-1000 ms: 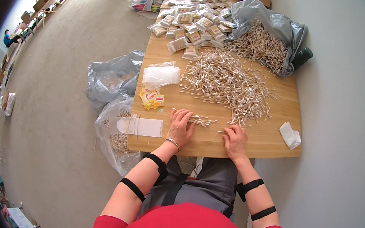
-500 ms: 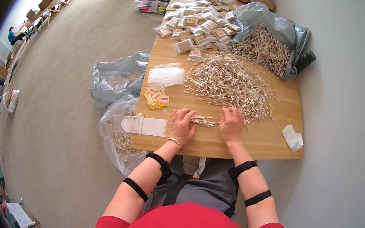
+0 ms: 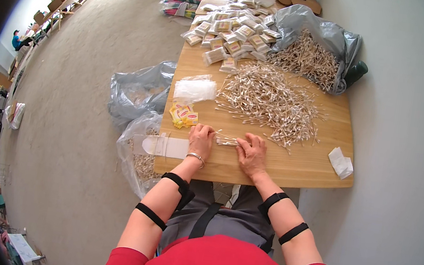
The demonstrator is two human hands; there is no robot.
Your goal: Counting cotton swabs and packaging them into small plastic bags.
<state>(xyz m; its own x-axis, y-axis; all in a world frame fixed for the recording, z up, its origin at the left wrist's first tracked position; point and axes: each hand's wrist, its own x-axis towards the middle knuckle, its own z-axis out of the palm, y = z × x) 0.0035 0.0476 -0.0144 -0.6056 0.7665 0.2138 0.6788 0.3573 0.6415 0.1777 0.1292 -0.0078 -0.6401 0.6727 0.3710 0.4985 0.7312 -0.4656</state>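
A small bundle of cotton swabs [image 3: 227,141] lies sideways on the wooden table between my two hands, with one swab sticking up at its left end. My left hand [image 3: 201,142] is closed at the bundle's left end, its fingers bent down together. At the other end, my right hand [image 3: 253,154] pinches the swabs between thumb and fingers. Beyond the hands spreads a large loose pile of cotton swabs [image 3: 272,100]. Left of my left hand lies a white card strip [image 3: 170,147]; just above it are several yellow printed cards [image 3: 184,114].
Clear plastic sleeves [image 3: 196,88] are stacked at the table's left. Farther back are filled swab packets [image 3: 236,31] and a grey bag [image 3: 319,26] spilling swabs. A crumpled white tissue [image 3: 341,163] sits near the right edge. Plastic bags [image 3: 139,93] hang beside the left edge.
Both hands have shifted left, my right hand also slightly nearer me. The swab bundle between them now looks more level at its ends and sits a little farther left.
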